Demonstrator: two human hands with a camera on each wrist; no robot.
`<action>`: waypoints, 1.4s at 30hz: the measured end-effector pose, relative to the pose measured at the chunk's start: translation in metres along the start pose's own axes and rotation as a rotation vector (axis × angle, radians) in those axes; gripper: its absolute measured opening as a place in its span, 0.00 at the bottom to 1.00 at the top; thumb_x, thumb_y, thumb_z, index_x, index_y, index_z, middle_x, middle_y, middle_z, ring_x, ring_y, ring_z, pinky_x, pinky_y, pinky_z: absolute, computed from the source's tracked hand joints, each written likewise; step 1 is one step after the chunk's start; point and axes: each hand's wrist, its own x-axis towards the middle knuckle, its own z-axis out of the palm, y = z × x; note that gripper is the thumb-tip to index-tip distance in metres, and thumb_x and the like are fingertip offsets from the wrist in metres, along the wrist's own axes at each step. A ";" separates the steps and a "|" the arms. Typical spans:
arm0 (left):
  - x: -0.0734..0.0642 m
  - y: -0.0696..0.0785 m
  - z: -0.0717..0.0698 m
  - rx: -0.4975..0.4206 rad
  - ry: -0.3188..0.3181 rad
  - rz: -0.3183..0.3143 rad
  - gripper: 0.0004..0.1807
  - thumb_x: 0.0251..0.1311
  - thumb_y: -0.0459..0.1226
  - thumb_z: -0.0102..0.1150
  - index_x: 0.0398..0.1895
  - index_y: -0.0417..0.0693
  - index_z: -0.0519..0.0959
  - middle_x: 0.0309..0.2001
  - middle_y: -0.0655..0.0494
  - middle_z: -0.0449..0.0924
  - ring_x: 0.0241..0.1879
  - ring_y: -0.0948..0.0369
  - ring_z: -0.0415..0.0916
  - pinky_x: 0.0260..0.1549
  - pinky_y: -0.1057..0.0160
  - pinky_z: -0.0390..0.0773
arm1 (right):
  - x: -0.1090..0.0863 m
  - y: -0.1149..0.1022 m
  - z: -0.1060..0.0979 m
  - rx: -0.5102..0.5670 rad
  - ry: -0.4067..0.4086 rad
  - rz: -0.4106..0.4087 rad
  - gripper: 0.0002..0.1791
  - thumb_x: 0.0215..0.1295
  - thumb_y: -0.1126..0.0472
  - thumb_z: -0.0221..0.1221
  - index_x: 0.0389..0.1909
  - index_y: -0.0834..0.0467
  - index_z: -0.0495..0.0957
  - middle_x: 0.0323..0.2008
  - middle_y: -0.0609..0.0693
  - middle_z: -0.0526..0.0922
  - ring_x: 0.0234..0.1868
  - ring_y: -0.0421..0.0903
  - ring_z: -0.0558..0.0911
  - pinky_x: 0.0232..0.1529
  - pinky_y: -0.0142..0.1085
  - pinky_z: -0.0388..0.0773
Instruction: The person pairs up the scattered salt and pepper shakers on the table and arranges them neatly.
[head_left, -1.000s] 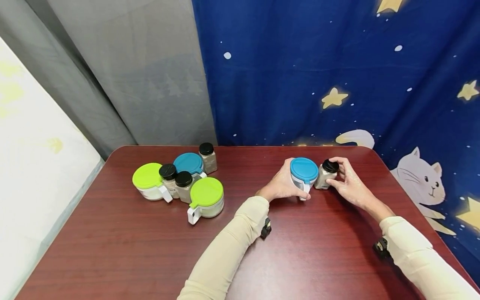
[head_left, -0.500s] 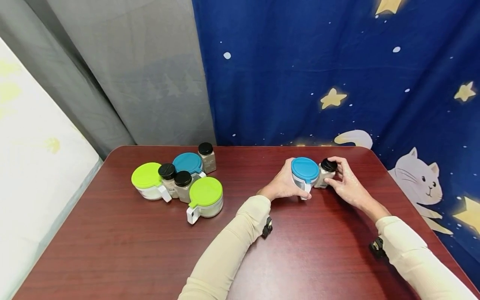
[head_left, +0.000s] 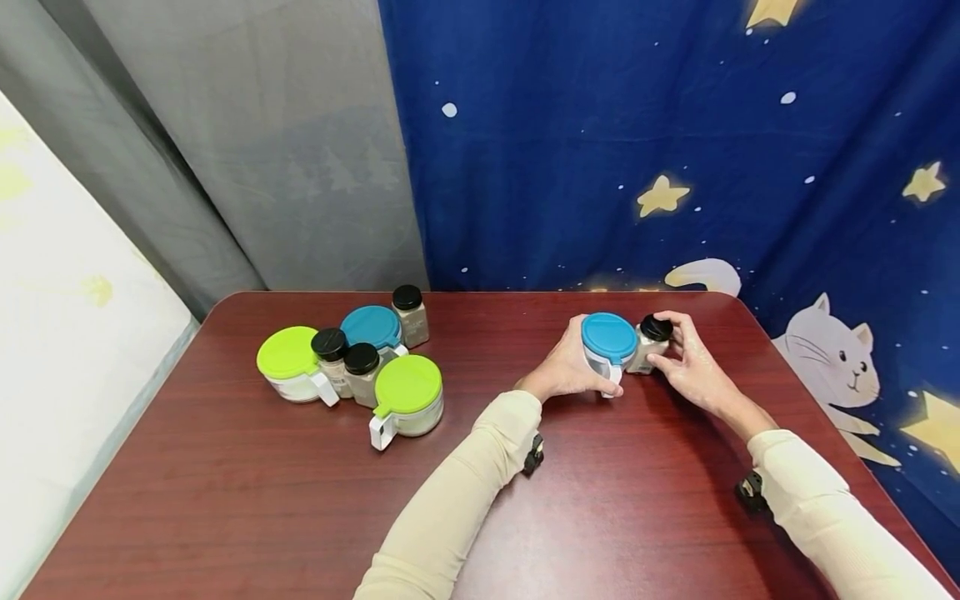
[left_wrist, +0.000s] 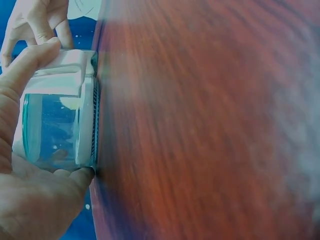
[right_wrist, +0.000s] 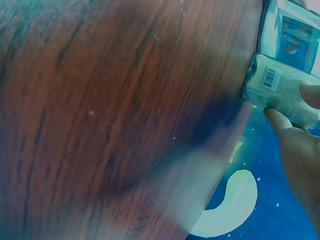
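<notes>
My left hand (head_left: 566, 367) grips a clear jar with a blue lid (head_left: 609, 335) and a white handle, thumb at the handle and fingers round the far side. In the left wrist view the jar's clear wall (left_wrist: 55, 127) shows between thumb and fingers. Right beside it, my right hand (head_left: 693, 364) holds a spice bottle (head_left: 647, 354) with a black cap, thumb on the near side and fingers at the cap. The right wrist view shows a barcode on the bottle (right_wrist: 280, 90), which sits against the jar. Both stand upright on the table (head_left: 592, 492).
On the left stands a cluster: two green-lidded jars (head_left: 288, 353) (head_left: 408, 385), another blue-lidded jar (head_left: 371, 326), and several black-capped spice bottles (head_left: 410, 317) among them. Behind the table's far edge hang a grey curtain (head_left: 262, 142) and a blue starry one (head_left: 540, 150).
The right hand has brought the spice bottle slightly left, close against the blue-lidded jar. The left hand keeps its grip on the jar, and the cluster looks unchanged apart from a slight view shift.
</notes>
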 end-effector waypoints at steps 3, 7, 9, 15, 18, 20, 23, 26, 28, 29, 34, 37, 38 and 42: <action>-0.003 0.000 -0.002 0.010 -0.014 -0.056 0.74 0.30 0.43 0.90 0.79 0.49 0.46 0.69 0.49 0.65 0.65 0.58 0.67 0.63 0.61 0.67 | -0.001 -0.003 -0.001 -0.006 0.004 0.038 0.43 0.62 0.84 0.58 0.73 0.65 0.46 0.61 0.74 0.68 0.55 0.37 0.75 0.49 0.23 0.74; -0.009 0.004 -0.010 0.040 -0.032 -0.088 0.79 0.30 0.48 0.89 0.81 0.52 0.40 0.75 0.49 0.56 0.70 0.56 0.61 0.66 0.57 0.65 | -0.003 -0.008 -0.008 -0.038 0.051 0.072 0.46 0.60 0.82 0.61 0.74 0.66 0.46 0.66 0.72 0.65 0.64 0.53 0.71 0.58 0.28 0.71; -0.011 0.008 -0.015 0.049 -0.037 -0.080 0.79 0.30 0.48 0.89 0.82 0.51 0.40 0.76 0.47 0.54 0.71 0.55 0.59 0.67 0.56 0.64 | -0.005 -0.011 -0.012 -0.061 0.084 0.067 0.43 0.60 0.82 0.61 0.73 0.67 0.50 0.67 0.69 0.66 0.67 0.57 0.68 0.61 0.31 0.69; -0.023 0.018 -0.034 0.059 -0.012 -0.033 0.76 0.32 0.45 0.88 0.82 0.48 0.42 0.76 0.45 0.55 0.73 0.53 0.58 0.67 0.55 0.63 | -0.011 -0.020 -0.019 -0.126 0.165 0.028 0.36 0.65 0.76 0.62 0.72 0.62 0.61 0.67 0.53 0.71 0.68 0.43 0.68 0.62 0.29 0.68; -0.030 0.023 -0.041 0.069 0.003 -0.018 0.75 0.33 0.46 0.87 0.81 0.47 0.43 0.76 0.47 0.56 0.73 0.51 0.59 0.67 0.55 0.64 | -0.015 -0.025 -0.019 -0.143 0.190 0.008 0.36 0.66 0.75 0.62 0.73 0.61 0.61 0.67 0.53 0.71 0.68 0.43 0.68 0.62 0.29 0.68; -0.035 0.028 -0.046 0.076 0.008 -0.009 0.75 0.33 0.47 0.87 0.81 0.46 0.43 0.76 0.48 0.57 0.72 0.52 0.59 0.67 0.55 0.64 | -0.017 -0.028 -0.018 -0.148 0.197 -0.002 0.37 0.66 0.75 0.62 0.74 0.61 0.61 0.67 0.54 0.71 0.68 0.45 0.69 0.63 0.30 0.68; -0.041 0.036 -0.053 0.081 0.023 0.003 0.74 0.35 0.47 0.86 0.81 0.46 0.44 0.76 0.50 0.57 0.72 0.55 0.59 0.67 0.55 0.64 | -0.020 -0.033 -0.016 -0.162 0.201 -0.016 0.37 0.66 0.75 0.62 0.74 0.61 0.61 0.67 0.54 0.71 0.68 0.45 0.68 0.63 0.30 0.68; -0.049 0.042 -0.060 0.084 0.033 0.025 0.73 0.37 0.47 0.86 0.81 0.46 0.44 0.76 0.50 0.57 0.72 0.56 0.59 0.67 0.54 0.64 | -0.024 -0.039 -0.013 -0.182 0.207 -0.024 0.38 0.66 0.75 0.62 0.75 0.60 0.60 0.68 0.55 0.71 0.68 0.42 0.68 0.64 0.29 0.67; -0.055 0.044 -0.064 0.090 0.037 0.045 0.72 0.37 0.47 0.86 0.81 0.46 0.44 0.76 0.50 0.58 0.72 0.57 0.59 0.67 0.55 0.64 | -0.026 -0.043 -0.011 -0.194 0.213 -0.028 0.39 0.65 0.76 0.62 0.76 0.60 0.59 0.68 0.56 0.70 0.68 0.40 0.67 0.64 0.28 0.65; -0.059 0.046 -0.067 0.088 0.039 0.057 0.72 0.38 0.46 0.86 0.81 0.45 0.44 0.75 0.50 0.58 0.72 0.57 0.58 0.67 0.54 0.63 | -0.026 -0.045 -0.010 -0.194 0.216 -0.031 0.40 0.65 0.76 0.62 0.76 0.60 0.59 0.69 0.56 0.70 0.69 0.40 0.67 0.64 0.28 0.65; -0.076 0.053 -0.079 0.052 0.050 0.106 0.68 0.42 0.45 0.84 0.81 0.43 0.45 0.75 0.49 0.58 0.74 0.56 0.56 0.69 0.55 0.60 | -0.031 -0.058 -0.004 -0.183 0.219 -0.048 0.41 0.64 0.78 0.62 0.77 0.59 0.59 0.69 0.54 0.70 0.69 0.40 0.67 0.64 0.27 0.65; -0.087 0.056 -0.083 0.040 0.056 0.128 0.66 0.44 0.44 0.83 0.80 0.42 0.47 0.75 0.49 0.59 0.73 0.56 0.57 0.69 0.55 0.59 | -0.036 -0.064 0.001 -0.184 0.224 -0.053 0.41 0.64 0.78 0.63 0.76 0.58 0.61 0.68 0.52 0.71 0.69 0.40 0.67 0.63 0.26 0.66; -0.090 0.057 -0.085 0.038 0.057 0.133 0.65 0.44 0.44 0.83 0.80 0.42 0.47 0.75 0.49 0.60 0.73 0.57 0.58 0.69 0.55 0.59 | -0.038 -0.067 0.003 -0.186 0.230 -0.054 0.41 0.63 0.78 0.63 0.76 0.58 0.61 0.68 0.52 0.71 0.69 0.40 0.68 0.63 0.26 0.66; -0.102 0.059 -0.089 0.029 0.059 0.141 0.64 0.45 0.44 0.83 0.80 0.43 0.48 0.74 0.49 0.60 0.72 0.58 0.58 0.69 0.55 0.59 | -0.043 -0.074 0.012 -0.178 0.259 -0.063 0.39 0.63 0.78 0.62 0.75 0.58 0.63 0.67 0.52 0.73 0.68 0.41 0.69 0.61 0.26 0.69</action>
